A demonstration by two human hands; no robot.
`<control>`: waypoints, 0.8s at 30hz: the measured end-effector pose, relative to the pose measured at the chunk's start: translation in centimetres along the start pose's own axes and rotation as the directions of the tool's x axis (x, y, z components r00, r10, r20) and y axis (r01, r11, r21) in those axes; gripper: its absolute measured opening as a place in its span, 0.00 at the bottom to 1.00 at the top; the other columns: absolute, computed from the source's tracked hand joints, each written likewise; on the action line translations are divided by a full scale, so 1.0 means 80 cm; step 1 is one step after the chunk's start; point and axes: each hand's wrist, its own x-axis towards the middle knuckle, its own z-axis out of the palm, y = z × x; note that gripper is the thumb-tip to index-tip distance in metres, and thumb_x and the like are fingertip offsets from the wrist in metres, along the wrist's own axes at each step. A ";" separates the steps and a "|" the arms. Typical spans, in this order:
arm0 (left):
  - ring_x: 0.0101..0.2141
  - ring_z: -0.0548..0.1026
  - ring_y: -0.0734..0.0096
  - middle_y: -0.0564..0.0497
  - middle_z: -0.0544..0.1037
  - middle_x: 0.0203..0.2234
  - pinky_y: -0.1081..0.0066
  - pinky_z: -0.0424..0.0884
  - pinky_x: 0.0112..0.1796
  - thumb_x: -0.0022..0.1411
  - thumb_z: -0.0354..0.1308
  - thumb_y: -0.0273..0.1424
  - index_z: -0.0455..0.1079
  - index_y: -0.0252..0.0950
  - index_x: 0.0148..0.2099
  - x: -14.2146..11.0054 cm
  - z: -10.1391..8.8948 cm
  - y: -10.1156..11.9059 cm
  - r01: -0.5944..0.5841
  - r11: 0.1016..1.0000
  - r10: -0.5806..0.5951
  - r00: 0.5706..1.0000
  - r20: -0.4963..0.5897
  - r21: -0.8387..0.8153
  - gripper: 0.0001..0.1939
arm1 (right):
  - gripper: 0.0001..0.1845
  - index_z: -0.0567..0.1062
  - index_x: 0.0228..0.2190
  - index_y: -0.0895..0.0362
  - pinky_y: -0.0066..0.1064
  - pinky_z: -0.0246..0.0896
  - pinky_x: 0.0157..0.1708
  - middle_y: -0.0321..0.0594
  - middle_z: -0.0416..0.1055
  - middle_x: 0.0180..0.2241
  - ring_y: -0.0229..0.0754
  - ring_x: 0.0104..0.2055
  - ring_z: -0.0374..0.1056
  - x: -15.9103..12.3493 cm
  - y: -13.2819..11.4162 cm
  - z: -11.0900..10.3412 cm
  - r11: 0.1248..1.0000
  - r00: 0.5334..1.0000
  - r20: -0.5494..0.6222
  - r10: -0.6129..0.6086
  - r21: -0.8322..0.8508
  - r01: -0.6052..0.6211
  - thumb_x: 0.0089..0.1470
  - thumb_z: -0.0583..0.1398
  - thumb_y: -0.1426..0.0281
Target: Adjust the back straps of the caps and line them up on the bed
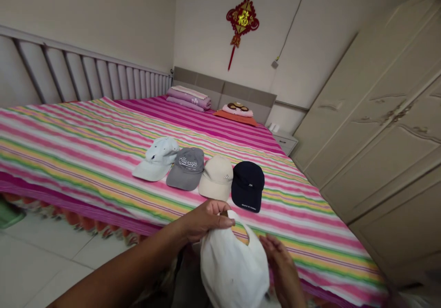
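A white cap [234, 271] hangs above the bed's near edge, its back opening and strap turned upward. My left hand [212, 218] is closed on the strap end of this cap, thumb on top. Close along the cap's right side is my right hand [282, 266], fingers stretched out and slightly blurred; whether it touches the fabric I cannot tell. Beyond my hands, a row of caps lies on the striped sheet: a pale blue cap [159, 157], a grey cap [186, 168] with white lettering, a beige cap [217, 177] and a navy cap [248, 184].
The bed [113, 161] has a slatted rail [82, 66] on the left. Folded purple bedding [189, 99] and an orange-and-pink pile [237, 112] lie near the headboard [241, 94]. A wardrobe [386, 133] stands at right, with a nightstand [284, 141] behind.
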 end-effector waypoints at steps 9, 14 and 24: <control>0.37 0.72 0.62 0.43 0.76 0.36 0.68 0.63 0.40 0.37 0.57 0.25 0.70 0.27 0.41 -0.017 0.006 -0.005 0.197 0.977 -0.139 0.882 0.449 -0.083 0.24 | 0.17 0.71 0.42 0.55 0.36 0.60 0.42 0.44 0.72 0.41 0.46 0.42 0.67 -0.063 -0.084 0.083 0.730 0.795 0.559 -0.237 -0.438 0.526 0.49 0.57 0.64; 0.34 0.73 0.65 0.44 0.76 0.36 0.69 0.64 0.37 0.41 0.59 0.26 0.70 0.28 0.43 -0.027 -0.003 -0.010 0.133 0.991 -0.114 0.909 0.401 -0.018 0.22 | 0.13 0.71 0.36 0.57 0.29 0.62 0.31 0.42 0.72 0.32 0.42 0.33 0.67 -0.062 -0.064 0.089 0.805 0.801 0.566 -0.194 -0.375 0.460 0.50 0.56 0.64; 0.36 0.73 0.65 0.44 0.76 0.37 0.69 0.65 0.38 0.39 0.64 0.29 0.69 0.29 0.44 -0.028 -0.013 -0.015 0.126 0.992 -0.102 0.902 0.420 -0.030 0.25 | 0.13 0.69 0.29 0.58 0.25 0.55 0.23 0.36 0.66 0.23 0.36 0.25 0.59 -0.075 -0.062 0.108 0.906 0.874 0.461 -0.156 -0.286 0.312 0.48 0.57 0.60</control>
